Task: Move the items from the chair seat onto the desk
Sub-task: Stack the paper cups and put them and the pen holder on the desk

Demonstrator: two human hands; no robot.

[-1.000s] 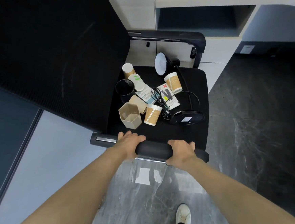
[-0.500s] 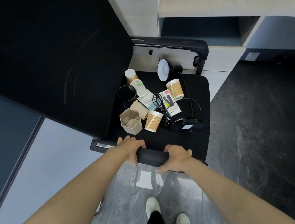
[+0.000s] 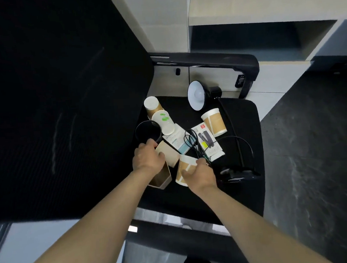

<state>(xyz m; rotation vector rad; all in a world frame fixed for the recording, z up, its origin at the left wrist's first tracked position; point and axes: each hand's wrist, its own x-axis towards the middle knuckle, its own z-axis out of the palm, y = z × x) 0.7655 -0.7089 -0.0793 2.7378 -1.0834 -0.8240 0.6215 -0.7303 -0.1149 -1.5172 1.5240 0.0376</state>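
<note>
Chair seat (image 3: 245, 190) — heaped items. Left hand (image 3: 147, 157) curled over hexagonal cardboard holder (image 3: 161, 177), grip uncertain. Right hand (image 3: 198, 174) closed round tipped paper cup (image 3: 183, 169). Behind: black cup (image 3: 147, 131), further paper cups, packets, cable (image 3: 192, 142), desk lamp (image 3: 196, 94) lying on seat.
</note>
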